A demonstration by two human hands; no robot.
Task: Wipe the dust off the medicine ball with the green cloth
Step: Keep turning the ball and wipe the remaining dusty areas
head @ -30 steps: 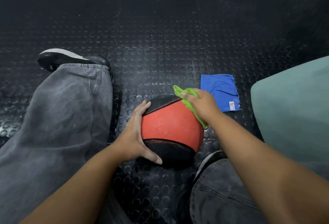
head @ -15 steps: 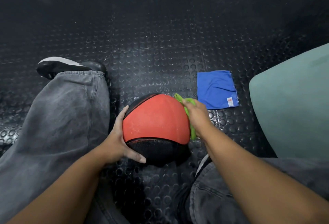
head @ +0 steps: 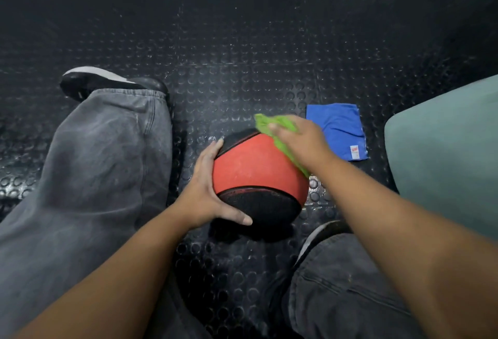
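The right hand [head: 301,142] holds the green cloth [head: 265,123] against the medicine ball [head: 253,166].

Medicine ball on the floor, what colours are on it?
The medicine ball is red with black panels; the head view shows it best.

Dim, wide-angle warp — dark, vignetted edges

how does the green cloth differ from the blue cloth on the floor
The bright green cloth is bunched under the right hand on the red-and-black medicine ball; the blue cloth lies folded flat on the studded black floor, untouched. The blue one shows a small label; the green shows none. Both are small fabric cloths.
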